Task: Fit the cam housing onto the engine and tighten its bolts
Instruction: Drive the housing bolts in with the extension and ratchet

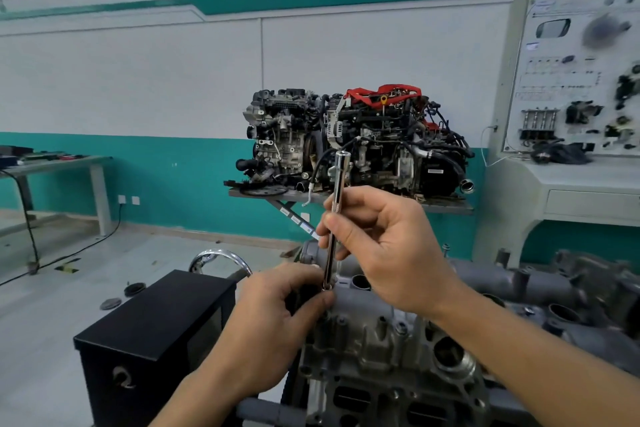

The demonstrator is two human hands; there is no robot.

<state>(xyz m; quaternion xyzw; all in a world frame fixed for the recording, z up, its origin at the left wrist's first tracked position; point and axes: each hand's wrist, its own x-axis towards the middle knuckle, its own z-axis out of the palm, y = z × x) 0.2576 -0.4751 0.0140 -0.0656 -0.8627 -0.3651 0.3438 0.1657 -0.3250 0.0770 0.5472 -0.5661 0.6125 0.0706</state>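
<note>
The grey cast-metal engine (388, 395) fills the lower right of the view. Far behind it to the right stands a pale grey training console (561, 184). Straight behind it, a shelf (446, 207) carries two dark display engines (353, 146). Just left of the engine sits a black rectangular metal box (156, 333). The grey aluminium cam housing (374, 326) lies on top of the engine. Above the housing's far left end, the right hand (388, 250) grips a long chrome socket bar (338, 184), nearly upright, tip down at the housing. The left hand (273, 319) pinches the bar's lower end, fingers curled round it
</note>
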